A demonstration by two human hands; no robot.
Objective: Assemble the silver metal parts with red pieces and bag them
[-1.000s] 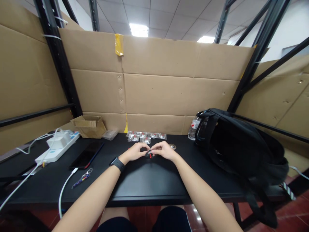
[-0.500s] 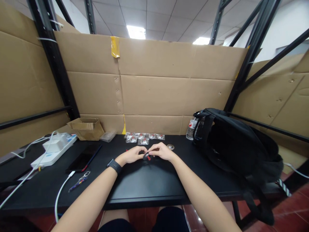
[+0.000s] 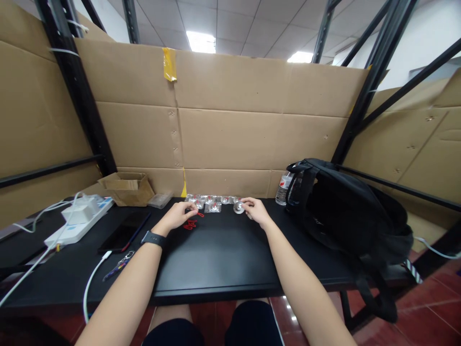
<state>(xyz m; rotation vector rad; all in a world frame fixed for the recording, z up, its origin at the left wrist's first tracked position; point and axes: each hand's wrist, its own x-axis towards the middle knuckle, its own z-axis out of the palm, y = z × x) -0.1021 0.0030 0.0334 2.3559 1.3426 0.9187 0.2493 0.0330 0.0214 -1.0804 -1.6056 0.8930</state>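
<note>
My left hand, with a dark watch on its wrist, is over the table left of centre, fingertips pinched together. A small red cord loop sticks out from them; anything else inside the pinch is hidden. Just below lies a tangle of red cords. My right hand grips the edge of a round, clear and silvery disc between thumb and fingers. Behind and between the hands are several small clear packets with red bits inside.
On the left are a cardboard box, a clear plastic case, a phone, a keychain and a white power strip with cables. A black backpack and a water bottle stand right. Cardboard walls the back.
My hands were together at a small dark round thing with a red loop. They have moved apart, left hand leftward, and the right has taken hold of the disc that lay on the table.
</note>
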